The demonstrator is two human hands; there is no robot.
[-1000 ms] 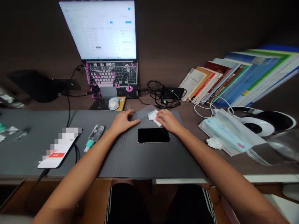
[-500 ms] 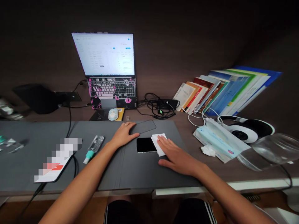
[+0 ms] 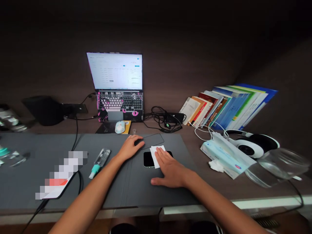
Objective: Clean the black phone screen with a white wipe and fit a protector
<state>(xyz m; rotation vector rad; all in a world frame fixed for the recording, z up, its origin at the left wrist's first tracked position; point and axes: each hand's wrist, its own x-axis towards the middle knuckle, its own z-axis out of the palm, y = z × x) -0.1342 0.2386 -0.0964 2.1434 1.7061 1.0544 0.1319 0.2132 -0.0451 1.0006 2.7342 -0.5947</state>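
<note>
My right hand (image 3: 172,170) lies flat, fingers stretched and thumb out to the side, pressing a white tissue (image 3: 154,157) onto a smartphone (image 3: 147,160). The phone lies crosswise on the grey desk mat (image 3: 136,188), its dark screen facing up. The hand and tissue cover its middle and part of its right side. Just beyond the phone lies a clear screen protector (image 3: 154,139) with a thin black border. My left hand (image 3: 130,147) rests on the mat by the protector's left end, thumb and fingers apart and loosely bent.
A spray bottle (image 3: 101,159) and a second phone (image 3: 60,182) lie left of my left forearm. Behind stand a laptop (image 3: 119,100) and a mouse (image 3: 120,127). On the right are a tissue pack (image 3: 226,156), a crumpled tissue (image 3: 216,165), headphones (image 3: 251,144), a clear container (image 3: 284,164) and books (image 3: 229,105).
My right hand has brought the tissue from beside the protector down onto the phone, then slid it leftward across the screen. My left hand has stayed by the protector. The camera view has tilted upward.
</note>
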